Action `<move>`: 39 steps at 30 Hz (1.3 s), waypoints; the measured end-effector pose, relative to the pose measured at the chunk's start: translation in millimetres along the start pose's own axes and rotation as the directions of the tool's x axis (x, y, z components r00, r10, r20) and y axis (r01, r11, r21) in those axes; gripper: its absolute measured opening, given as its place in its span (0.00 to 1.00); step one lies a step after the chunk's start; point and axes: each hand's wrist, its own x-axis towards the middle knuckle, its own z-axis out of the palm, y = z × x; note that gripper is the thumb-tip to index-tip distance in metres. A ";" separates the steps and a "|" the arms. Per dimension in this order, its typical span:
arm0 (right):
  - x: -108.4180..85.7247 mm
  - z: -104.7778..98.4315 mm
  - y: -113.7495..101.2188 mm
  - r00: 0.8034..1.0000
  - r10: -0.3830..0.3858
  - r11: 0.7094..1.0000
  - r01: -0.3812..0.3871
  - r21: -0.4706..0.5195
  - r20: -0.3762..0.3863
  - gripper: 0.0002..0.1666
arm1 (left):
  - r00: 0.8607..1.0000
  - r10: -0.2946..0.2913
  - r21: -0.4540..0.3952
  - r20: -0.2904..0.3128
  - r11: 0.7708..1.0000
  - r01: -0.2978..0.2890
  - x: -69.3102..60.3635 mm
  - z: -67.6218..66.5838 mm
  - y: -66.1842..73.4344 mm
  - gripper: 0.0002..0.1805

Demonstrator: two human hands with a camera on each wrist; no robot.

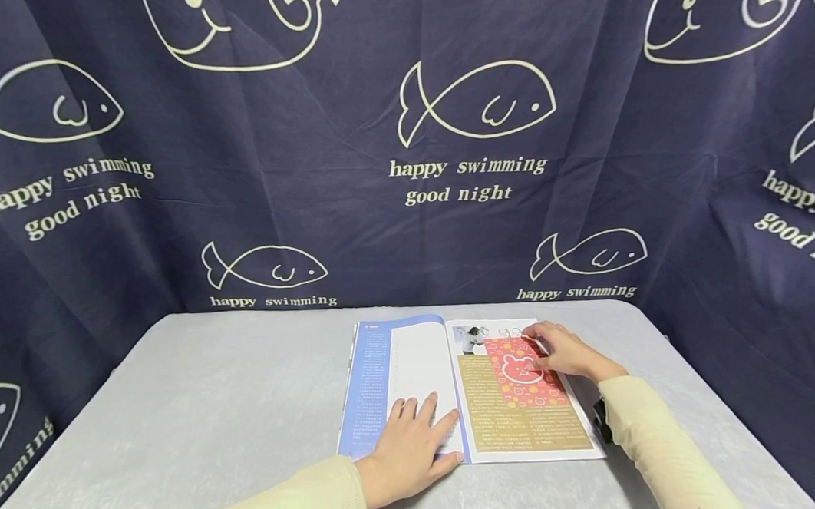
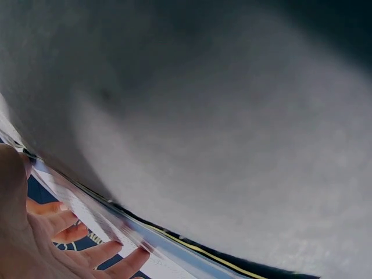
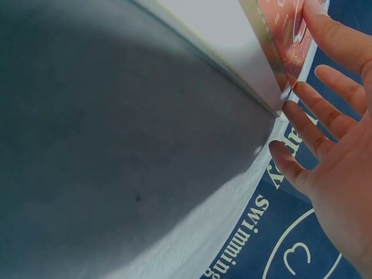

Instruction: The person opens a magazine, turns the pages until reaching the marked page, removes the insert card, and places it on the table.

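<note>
An open magazine (image 1: pixel 413 362) lies on the table, with a blue-bordered left page and a brown text block on the right page. Flat on the right page is a red rectangular card (image 1: pixel 511 391) with a white bear outline and small yellow and white motifs. My left hand (image 1: pixel 411 446) rests on the lower left page near the spine, fingers spread. At the card's upper right is my right hand (image 1: pixel 561 350). Its thumb (image 3: pixel 334 32) touches the card's face, and its other fingers reach the card's edge and the page edge.
The magazine stands on a table with a light grey cloth (image 1: pixel 215 403). Behind and at both sides hangs a dark blue curtain (image 1: pixel 362 172) with fish drawings and lettering. A black device (image 1: pixel 601 419) is strapped at the right wrist.
</note>
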 end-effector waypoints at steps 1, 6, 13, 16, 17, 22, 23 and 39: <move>0.5 0.4 0.6 1.000 0.000 1.000 0.000 0.000 0.001 0.33 | 1.000 0.001 0.001 0.002 1.000 -0.001 0.0 0.1 0.0 0.31; 2.5 1.5 2.1 1.000 0.004 1.000 -0.005 0.028 0.011 0.35 | 1.000 0.002 -0.005 0.010 1.000 -0.002 -0.5 -1.1 0.1 0.31; 4.8 1.4 3.5 1.000 -0.023 0.999 0.023 0.035 0.007 0.35 | 1.000 -0.004 -0.030 0.012 1.000 0.005 -1.2 -3.7 1.0 0.31; 6.2 1.5 4.4 0.999 -0.045 0.999 0.045 0.024 0.009 0.36 | 1.000 -0.005 -0.027 0.012 1.000 0.005 -1.5 -4.0 1.0 0.31; 6.7 1.8 5.0 0.999 -0.043 0.999 0.043 0.021 0.010 0.36 | 1.000 -0.005 -0.025 0.012 1.000 0.005 -1.5 -3.8 1.0 0.31; 9.1 2.1 7.9 0.999 -0.030 1.000 0.030 0.006 0.032 0.35 | 1.000 -0.002 -0.014 0.009 1.000 0.002 -1.1 -3.0 0.9 0.31; 9.5 2.1 8.2 0.999 -0.024 1.000 0.023 0.004 0.036 0.35 | 1.000 -0.002 -0.013 0.009 1.000 0.002 -0.9 -2.8 0.8 0.31; 11.1 2.3 7.1 1.000 -0.004 1.000 0.004 0.011 0.003 0.34 | 1.000 -0.001 -0.021 0.011 1.000 0.001 -1.2 -4.8 0.3 0.30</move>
